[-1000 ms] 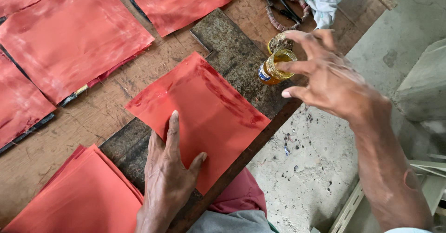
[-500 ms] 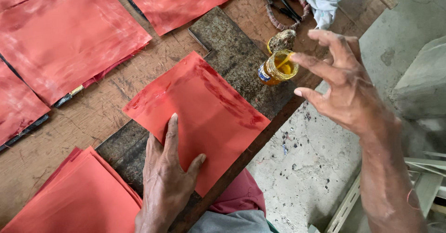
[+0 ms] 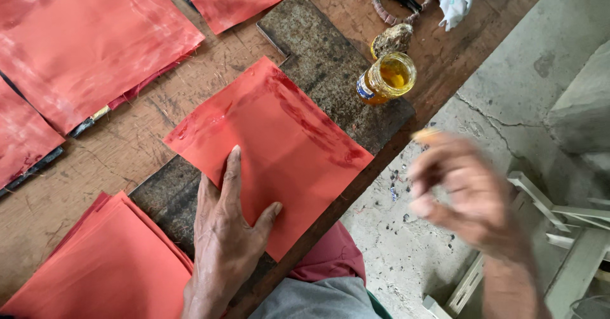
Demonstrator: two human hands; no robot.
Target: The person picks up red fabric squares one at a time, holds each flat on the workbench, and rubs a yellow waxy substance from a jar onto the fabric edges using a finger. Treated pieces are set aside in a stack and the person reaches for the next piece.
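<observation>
Worn wooden surface (image 3: pixel 133 144), concrete floor beyond its right edge. Left hand (image 3: pixel 225 243) flat, fingers spread, pinning red sheet (image 3: pixel 270 144) on dark slab near front edge. Right hand (image 3: pixel 467 195) blurred, empty, off the edge beside open glue jar (image 3: pixel 387 77). Gluing step; next needs paste spread evenly.

A single head-worn camera looks steeply down from just above the person's own lap, close enough that the worn wooden workbench (image 3: pixel 146 141) fills the left and centre of the frame and runs diagonally toward the upper right. The bare concrete floor (image 3: pixel 508 84) beyond the bench edge takes the right side. There is no second view, so nothing is shared between views.
</observation>
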